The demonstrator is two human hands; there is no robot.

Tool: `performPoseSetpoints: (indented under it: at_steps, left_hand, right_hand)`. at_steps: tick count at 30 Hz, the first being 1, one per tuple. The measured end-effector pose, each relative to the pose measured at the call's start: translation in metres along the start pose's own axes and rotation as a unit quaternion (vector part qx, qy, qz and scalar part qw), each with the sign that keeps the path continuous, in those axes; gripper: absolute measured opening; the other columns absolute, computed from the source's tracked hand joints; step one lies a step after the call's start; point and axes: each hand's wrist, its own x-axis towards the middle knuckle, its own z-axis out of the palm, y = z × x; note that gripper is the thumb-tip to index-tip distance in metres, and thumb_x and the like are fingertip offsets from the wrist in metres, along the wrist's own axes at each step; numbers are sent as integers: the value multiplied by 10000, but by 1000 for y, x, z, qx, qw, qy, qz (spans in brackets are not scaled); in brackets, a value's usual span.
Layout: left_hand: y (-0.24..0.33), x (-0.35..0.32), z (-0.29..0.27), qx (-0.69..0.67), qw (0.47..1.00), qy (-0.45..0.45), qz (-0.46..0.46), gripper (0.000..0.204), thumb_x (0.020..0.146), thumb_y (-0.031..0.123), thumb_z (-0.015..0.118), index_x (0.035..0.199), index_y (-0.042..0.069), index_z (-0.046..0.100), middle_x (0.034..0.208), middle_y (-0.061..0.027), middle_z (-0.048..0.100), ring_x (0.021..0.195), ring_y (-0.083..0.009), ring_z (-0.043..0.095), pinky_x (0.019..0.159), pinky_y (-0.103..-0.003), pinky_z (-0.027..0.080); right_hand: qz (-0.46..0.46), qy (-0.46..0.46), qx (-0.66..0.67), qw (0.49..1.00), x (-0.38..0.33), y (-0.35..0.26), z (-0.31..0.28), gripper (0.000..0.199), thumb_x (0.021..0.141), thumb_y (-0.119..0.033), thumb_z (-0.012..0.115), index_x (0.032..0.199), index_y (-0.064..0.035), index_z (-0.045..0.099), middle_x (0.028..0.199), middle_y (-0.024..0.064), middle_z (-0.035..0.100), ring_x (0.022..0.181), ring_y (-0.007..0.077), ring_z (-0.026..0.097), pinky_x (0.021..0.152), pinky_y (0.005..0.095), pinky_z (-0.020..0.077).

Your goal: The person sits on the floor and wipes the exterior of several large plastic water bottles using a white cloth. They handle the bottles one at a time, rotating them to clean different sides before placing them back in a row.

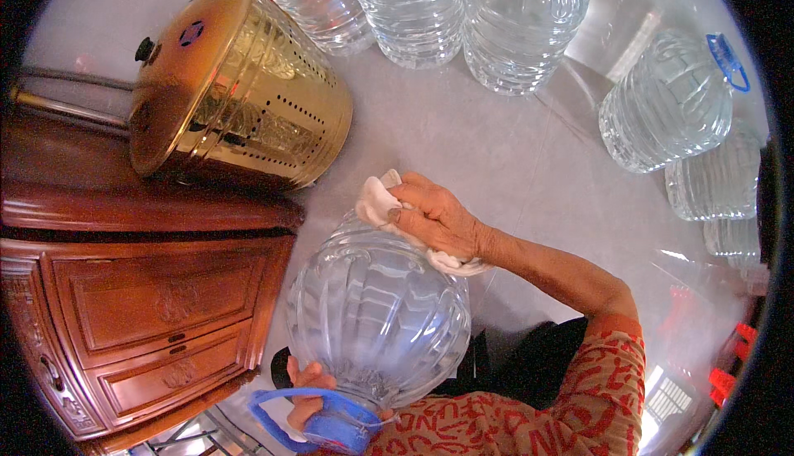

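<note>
A large clear plastic water bottle [376, 311] lies tilted in front of me, its blue cap [335, 423] and blue carry handle [277, 423] toward my body. My left hand [308, 377] grips it at the neck beside the cap; part of that hand is hidden behind the bottle. At the far end, my right hand [438, 214] is closed on a white cloth [379, 200] and presses it against the bottle's base. The cloth hangs out on both sides of the fingers.
Several similar large bottles [525, 30] stand in an arc from the far side to the right, one with a blue handle [728, 63]. To the left are a gold perforated metal bin [273, 100] with a lid and a carved reddish wooden cabinet [157, 299]. The floor [463, 125] is grey and shiny.
</note>
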Motion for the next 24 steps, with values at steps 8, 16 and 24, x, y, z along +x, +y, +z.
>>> performPoseSetpoints:
  at_steps: [8, 16, 24]
  left_hand:
    - [-5, 0, -20, -14, 1000, 0, -12, 713, 815, 29, 577, 1440, 110, 242, 1351, -138, 485, 1129, -277, 565, 930, -402, 468]
    - [1, 40, 13, 202, 971, 31, 126, 582, 829, 118, 611, 1347, 64, 349, 1252, -135, 521, 1043, -259, 567, 869, -390, 494]
    - [3, 77, 63, 693, 641, 107, 310, 421, 820, 246, 699, 1132, 7, 547, 1062, -128, 595, 941, -236, 562, 827, -396, 471]
  right_hand:
    - [119, 142, -84, 979, -7, 109, 7, 307, 874, -280, 522, 1070, -56, 600, 1008, 178, 605, 905, 382, 559, 800, 445, 446]
    - [336, 297, 3, 894, -66, 171, 29, 392, 844, -333, 557, 1088, -28, 595, 977, 222, 634, 947, 401, 589, 798, 479, 451]
    - [314, 282, -73, 904, -47, 89, 23, 523, 822, -324, 570, 1225, 6, 528, 1046, 210, 624, 991, 288, 585, 862, 373, 442]
